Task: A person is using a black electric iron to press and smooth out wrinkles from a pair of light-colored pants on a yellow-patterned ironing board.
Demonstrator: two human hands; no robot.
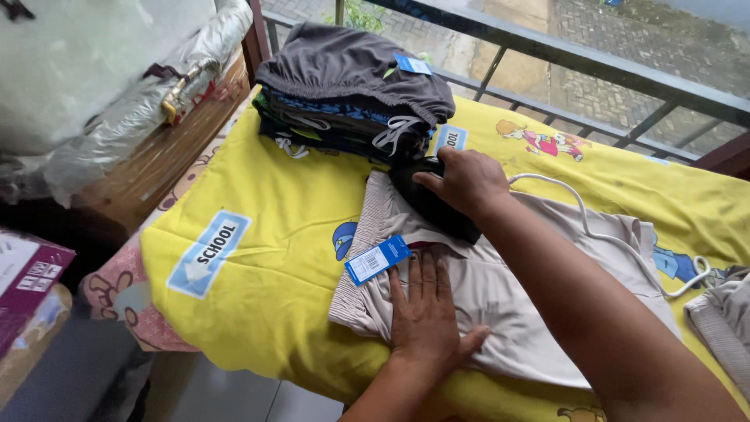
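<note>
A pair of beige shorts [500,305] lies flat on a yellow printed cloth [273,211] over a table. A blue tag [377,259] hangs at their ribbed waistband. My left hand [426,312] presses flat on the shorts, fingers apart, near the waistband. My right hand [465,184] grips a black iron [430,205] that rests on the upper part of the shorts. Its white cord [594,230] runs off to the right across the cloth.
A stack of folded dark shorts [351,94] sits at the table's far end, just beyond the iron. More beige fabric [723,320] lies at the right edge. A metal railing [594,70] runs behind. Plastic-wrapped items [117,101] and a purple box [27,277] stand left.
</note>
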